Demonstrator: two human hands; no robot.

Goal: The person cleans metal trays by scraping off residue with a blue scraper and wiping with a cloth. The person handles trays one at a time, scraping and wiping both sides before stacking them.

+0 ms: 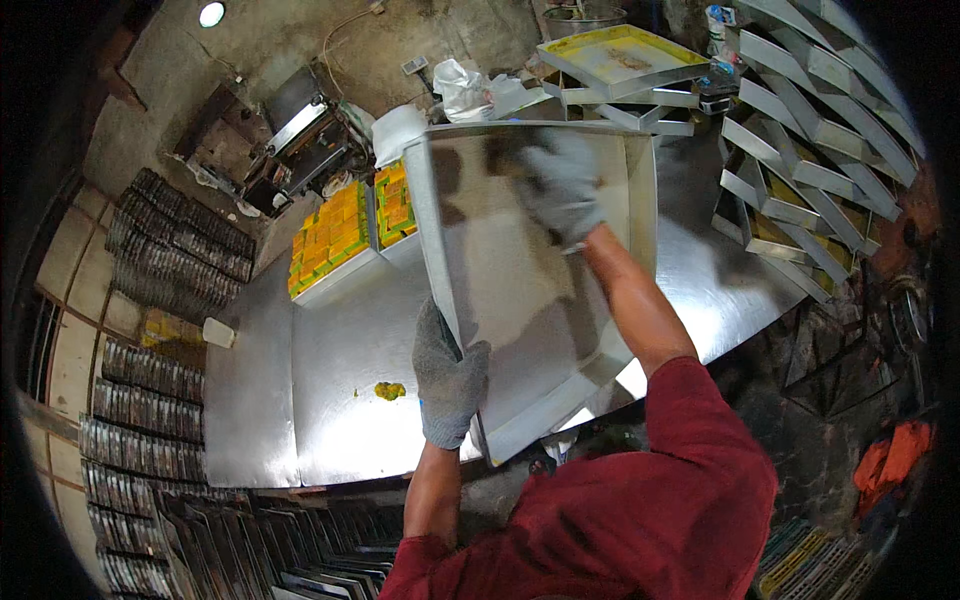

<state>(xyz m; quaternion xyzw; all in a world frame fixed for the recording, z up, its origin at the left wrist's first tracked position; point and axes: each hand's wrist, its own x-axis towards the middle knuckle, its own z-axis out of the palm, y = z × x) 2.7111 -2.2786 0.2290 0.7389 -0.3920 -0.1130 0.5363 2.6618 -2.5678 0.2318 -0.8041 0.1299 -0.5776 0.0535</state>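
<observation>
A large rectangular metal tray (502, 247) lies tilted before me, its inside facing up. My left hand (452, 375), in a grey knitted glove, grips the tray's left wall near the front corner, thumb inside. Inside the tray near its far wall is my right hand (559, 180), also gloved and blurred. A dark object (506, 150) shows at its fingers; what it is cannot be told. Left of the tray, a yellow-green crumbly lump (390, 391) sits on the metal tabletop (337, 352).
Two trays of yellow-and-green blocks (330, 240) stand at the table's back left. Stacked metal trays (810, 165) rise at the right, and more lie behind, topped by a yellow-stained tray (622, 60). A white container (218, 332) sits at the left edge. Racked dark trays (142, 420) stand beyond.
</observation>
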